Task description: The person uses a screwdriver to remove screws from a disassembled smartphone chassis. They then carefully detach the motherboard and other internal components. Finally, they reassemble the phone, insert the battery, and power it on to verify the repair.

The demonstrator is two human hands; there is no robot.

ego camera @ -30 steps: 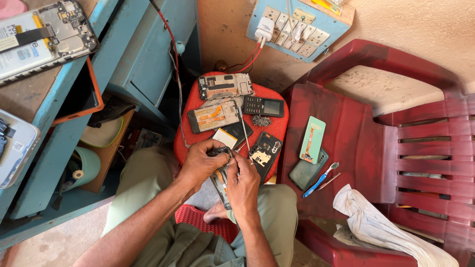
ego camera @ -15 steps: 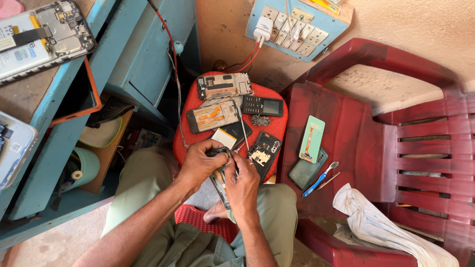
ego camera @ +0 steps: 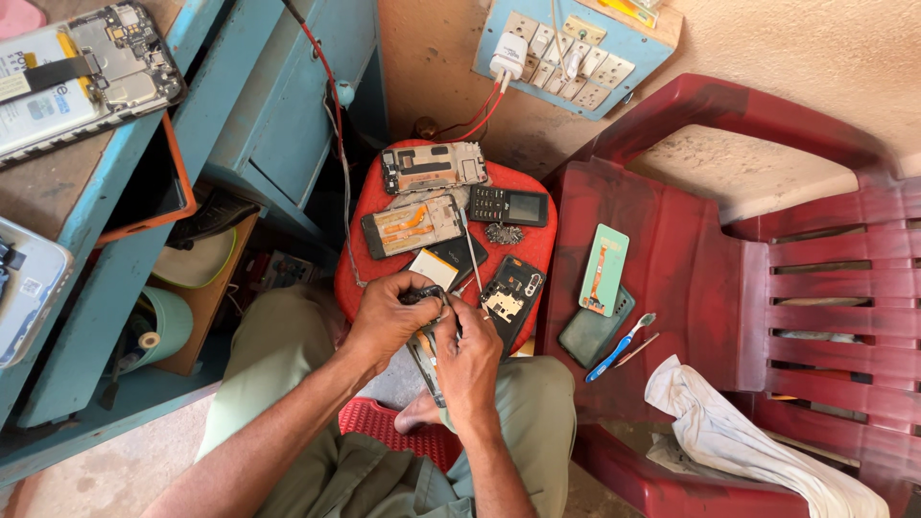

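Both hands meet over the near edge of the round red plastic stool (ego camera: 365, 278). The left hand (ego camera: 389, 321) clamps a dark opened phone body (ego camera: 427, 350); the right hand (ego camera: 470, 355) pinches a thin tool, tip hidden. A black phone shell (ego camera: 513, 297) lies at 2 o'clock.

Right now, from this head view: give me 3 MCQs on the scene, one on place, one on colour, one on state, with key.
1. Where does the blue toothbrush lie?
A. on the red chair seat
B. on the red stool
C. on the blue bench

2. What colour is the charger plugged into the switchboard?
A. black
B. white
C. green

3. What are the hands doing?
A. both resting on the knees
B. left hand and right hand together on a dark phone part
C. one holds the cloth

Key: 1 A, it lies beside the green-backed phone on the seat; 2 B, white body with red leads; 3 B, both hands close around it.
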